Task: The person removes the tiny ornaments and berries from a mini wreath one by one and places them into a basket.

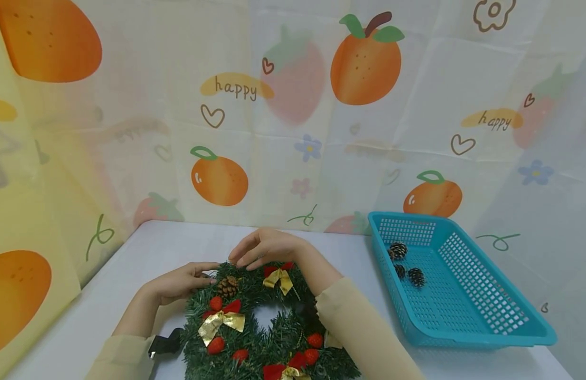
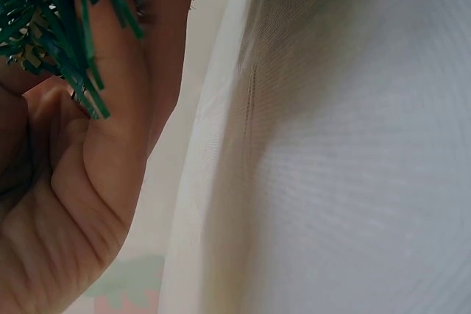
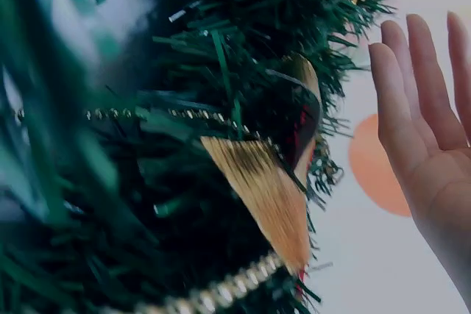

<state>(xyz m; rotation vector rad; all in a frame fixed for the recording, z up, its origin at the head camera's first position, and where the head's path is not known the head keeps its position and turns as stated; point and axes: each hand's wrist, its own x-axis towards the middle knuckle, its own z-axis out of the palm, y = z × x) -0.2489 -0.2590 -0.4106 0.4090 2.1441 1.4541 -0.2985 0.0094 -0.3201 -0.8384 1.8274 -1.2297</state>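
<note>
Wreath (image 1: 266,345) lies on the desk (image 1: 188,240), in front of the person. Left hand (image 1: 179,283) grips its far left edge, thumb and fingers closed about the green needles near a pine cone (image 1: 227,286). Right hand (image 1: 269,248) has its fingers straight and slightly apart at the far edge; contact cannot be told. Right forearm reaches across the wreath, hiding part of its right side. Blue basket (image 1: 463,298), holding dark cones (image 1: 416,277), stands to the right.
</note>
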